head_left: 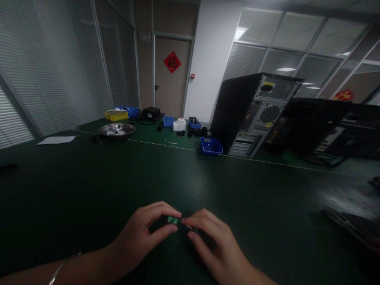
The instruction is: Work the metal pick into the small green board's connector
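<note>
pinching a small green part (172, 220) between thumb and forefinger of the left hand (139, 231), at the near side of the counter (190, 186). pinching, with the fingers of the right hand (218, 237), a thin dark piece (186, 226) with a pale streak, just beside the green part. cannot tell whether joined to it or merely close, in such dim light.

gripped at the fingertips only, so likely to twist or pop loose under a sideways push. could slip from the left hand too, for want of surface to hold. if dropped, could be hard to find against the dark green top, being so small. might bend or snap the thin piece through levering off line. could jab a left fingertip after a sudden slip, because of working so close to it. easy to misjudge the meeting point, largely hidden behind the fingers. far less likely to upset the blue bin (211, 147) by the computer tower (234, 113) or the metal bowl (116, 132), both set well apart from the hands.
</note>
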A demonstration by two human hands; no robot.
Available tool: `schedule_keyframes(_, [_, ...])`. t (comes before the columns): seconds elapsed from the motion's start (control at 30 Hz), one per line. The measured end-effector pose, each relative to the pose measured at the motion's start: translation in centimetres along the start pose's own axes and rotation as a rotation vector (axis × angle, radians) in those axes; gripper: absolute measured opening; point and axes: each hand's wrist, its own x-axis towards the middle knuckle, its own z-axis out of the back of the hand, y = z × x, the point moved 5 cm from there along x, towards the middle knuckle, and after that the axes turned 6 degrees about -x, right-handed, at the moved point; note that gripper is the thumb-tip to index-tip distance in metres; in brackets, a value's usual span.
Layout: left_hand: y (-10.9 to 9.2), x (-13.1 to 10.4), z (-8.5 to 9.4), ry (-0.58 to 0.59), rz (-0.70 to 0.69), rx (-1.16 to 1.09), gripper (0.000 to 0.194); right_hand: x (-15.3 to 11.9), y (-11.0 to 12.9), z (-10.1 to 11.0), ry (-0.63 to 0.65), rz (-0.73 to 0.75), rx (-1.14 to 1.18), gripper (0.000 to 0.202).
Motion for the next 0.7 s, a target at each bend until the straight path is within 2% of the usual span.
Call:
schedule_keyframes(0.27, [0.36, -0.04, -0.25, -0.025, 0.082, -0.231, 0.020, -0.22, 0.08, 0.05, -0.019, 0.024, 0.024, 0.031])
schedule_keyframes(0.7, [0.90, 0.21, -0.97, 0.029, 0.181, -0.559, 0.020, -0.23, 0.29, -0.10, -0.022, 0.068, 0.043, 0.031])
